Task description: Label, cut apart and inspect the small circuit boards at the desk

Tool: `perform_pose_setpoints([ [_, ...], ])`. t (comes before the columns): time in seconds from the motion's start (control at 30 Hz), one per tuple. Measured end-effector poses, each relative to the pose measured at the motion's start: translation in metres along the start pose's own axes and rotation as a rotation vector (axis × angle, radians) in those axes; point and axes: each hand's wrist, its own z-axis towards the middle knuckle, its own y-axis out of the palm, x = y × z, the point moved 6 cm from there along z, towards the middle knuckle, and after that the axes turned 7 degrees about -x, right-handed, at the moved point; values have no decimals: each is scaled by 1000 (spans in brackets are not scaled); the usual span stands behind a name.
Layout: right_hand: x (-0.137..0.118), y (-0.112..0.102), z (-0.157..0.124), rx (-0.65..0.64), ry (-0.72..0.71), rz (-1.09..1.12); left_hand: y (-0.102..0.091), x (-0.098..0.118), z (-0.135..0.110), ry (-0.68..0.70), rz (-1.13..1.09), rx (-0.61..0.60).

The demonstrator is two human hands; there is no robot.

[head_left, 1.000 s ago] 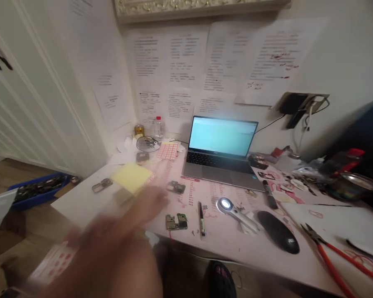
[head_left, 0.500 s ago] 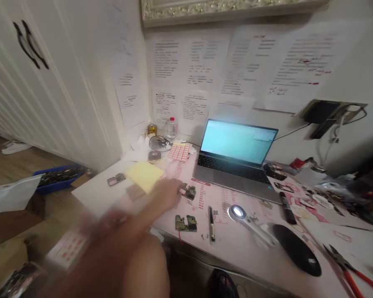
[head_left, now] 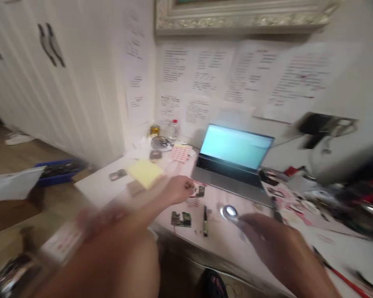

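My left hand [head_left: 182, 189] reaches over the desk with its fingers pinched at the left edge of a small green circuit board [head_left: 200, 191], in front of the laptop. On the right, my right hand [head_left: 267, 236] is closed over the handle of a lit magnifying glass [head_left: 230, 211]; blur softens its fingers. Between the hands lies a dark pen [head_left: 205, 221]. A second circuit board [head_left: 181, 219] rests nearer the desk's front edge.
An open laptop [head_left: 226, 165] stands behind the boards. Yellow paper [head_left: 145, 173] and a grey phone part [head_left: 117, 174] lie at left. Red-handled pliers [head_left: 338, 275] are at lower right. A bottle [head_left: 174, 130] stands near the wall.
My right hand has come in from the right and taken hold of the magnifying glass handle. The left hand stays at the same board. The view has shifted slightly.
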Motion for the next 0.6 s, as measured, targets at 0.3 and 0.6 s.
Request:
perform_pose_setpoints([
  [0.3,-24,18,41,51,-77,-29,54,56,-13,108,-721,-221],
  [0.6,-9,42,28,52,-23,-44,78,47,-15,3,-955,-206],
])
